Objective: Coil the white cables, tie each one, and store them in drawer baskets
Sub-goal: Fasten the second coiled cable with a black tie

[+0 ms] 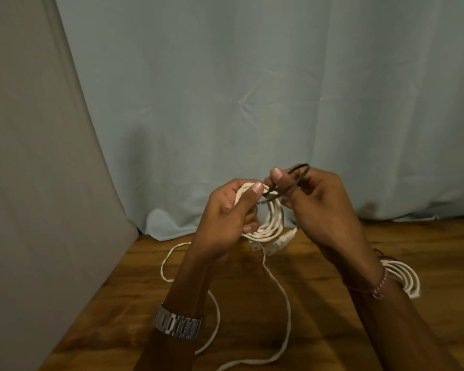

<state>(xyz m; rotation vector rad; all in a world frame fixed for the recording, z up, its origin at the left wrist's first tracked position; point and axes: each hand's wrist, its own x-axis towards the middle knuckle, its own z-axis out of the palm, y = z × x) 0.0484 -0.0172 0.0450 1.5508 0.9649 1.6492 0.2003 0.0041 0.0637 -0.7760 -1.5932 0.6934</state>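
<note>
Below, wooden floor; behind, pale blue curtain

Left forearm: bare, no sleeve in view.
Left wrist: a metal watch bracelet, silver-grey, made of flat brushed links in rows; only the band side shows, the dial is out of sight.
Left hand: bare, no rings visible; thumbnail short and plain.
Right forearm: bare, no sleeve in view.
Right wrist: a thin woven thread band in red and white, with a loose dark-red strand trailing off it along the arm.
Right hand: bare, no rings visible; nail short and unpainted.
</note>
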